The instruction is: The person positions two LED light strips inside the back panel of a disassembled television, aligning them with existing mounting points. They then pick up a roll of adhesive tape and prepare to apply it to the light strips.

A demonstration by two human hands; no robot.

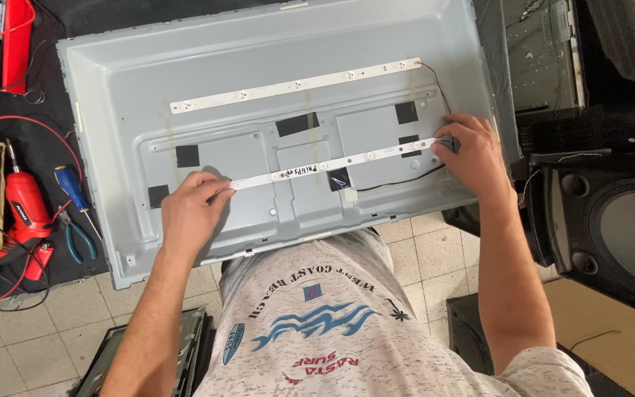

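1. a person leans over a large grey metal back panel [207,73] of a flat screen television, lying face up on a dark table [45,158] with a tiled floor showing below it.
2. the left hand [189,209] pinches the near end of the lower led strip [332,163], fingers closed on it.
3. the right hand [472,151] has its fingertips pressed together on the far end of that same strip, where a thin dark wire [398,181] runs off.
4. the lower led strip lies slanted across the middle of the panel, held at both ends; whether it is stuck down or lifted cannot be told.
5. an upper led strip [295,86] already lies flat along the panel further up, untouched, so that row looks settled and the lower row is the one in hand.
6. both strips are narrow, white and stiff, dotted with small round lenses; the panel is dull pressed sheet metal with ribs, and black tape patches [297,123] are stuck on it.
7. at the left edge lie a red cordless screwdriver [23,209], a blue-handled screwdriver [73,190] and pliers [76,239].
8. at the right stands a black loudspeaker [611,228].
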